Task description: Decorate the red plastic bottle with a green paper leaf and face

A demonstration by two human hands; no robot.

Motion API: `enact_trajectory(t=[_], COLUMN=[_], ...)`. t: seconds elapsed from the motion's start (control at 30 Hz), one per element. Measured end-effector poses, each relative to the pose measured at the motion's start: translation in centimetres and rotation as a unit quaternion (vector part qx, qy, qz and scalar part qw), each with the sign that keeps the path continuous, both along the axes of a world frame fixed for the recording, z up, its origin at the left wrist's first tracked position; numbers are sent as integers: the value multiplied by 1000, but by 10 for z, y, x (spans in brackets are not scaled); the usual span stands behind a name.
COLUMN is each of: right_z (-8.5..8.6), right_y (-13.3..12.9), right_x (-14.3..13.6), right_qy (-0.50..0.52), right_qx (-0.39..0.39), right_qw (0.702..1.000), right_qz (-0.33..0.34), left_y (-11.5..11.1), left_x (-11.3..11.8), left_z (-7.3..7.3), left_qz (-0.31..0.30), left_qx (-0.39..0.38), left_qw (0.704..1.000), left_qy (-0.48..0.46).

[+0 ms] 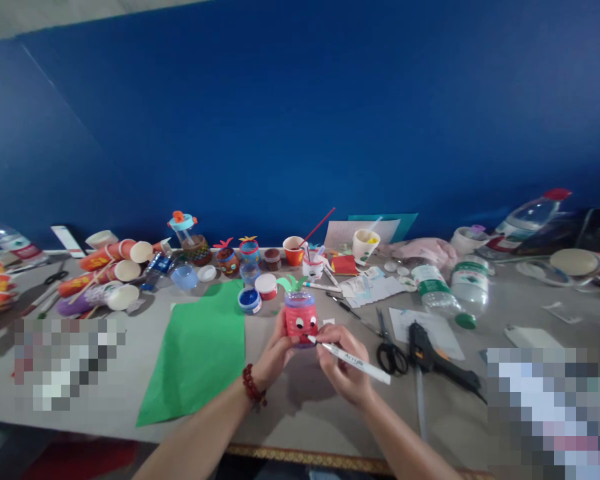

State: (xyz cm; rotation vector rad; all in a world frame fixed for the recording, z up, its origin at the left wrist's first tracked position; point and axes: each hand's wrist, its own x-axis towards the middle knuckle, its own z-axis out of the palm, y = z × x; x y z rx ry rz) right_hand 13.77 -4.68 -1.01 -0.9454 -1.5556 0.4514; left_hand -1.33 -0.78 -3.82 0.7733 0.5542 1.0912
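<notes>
My left hand (pixel 276 352), with a beaded bracelet at the wrist, grips a red-painted plastic bottle piece (pixel 300 312) by its left side and base. The piece stands upright, with two googly eyes, a purple-blue rim and green leaf shapes at its top. In my right hand (pixel 347 357) is a white acrylic paint marker (pixel 355 362), pinched near its tip. The tip is at the front of the red piece, just below the eyes; whether it touches cannot be made out. Just left of the hands lies a green paper sheet (pixel 205 353).
Black-handled scissors (pixel 393 357) and a black glue gun (pixel 437 360) lie to the right. An open blue paint jar (pixel 250 301) stands behind the green sheet. Plastic bottles (pixel 469 287) are at the back right. Stacked paper cups (pixel 115 273) lie at the left, before a blue wall.
</notes>
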Motion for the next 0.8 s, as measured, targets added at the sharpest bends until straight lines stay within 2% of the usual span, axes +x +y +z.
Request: enact_trajectory(t=[0.8], right_z=[-4], right_y=[0], right_x=[2], right_qy=[0], right_qx=[-10], right_qw=[1000], right_qz=[-12], left_y=[-1], left_x=[-1], left_z=[0], left_qz=[-5], left_qx=[-7], left_qw=[1000], left_qy=[-3])
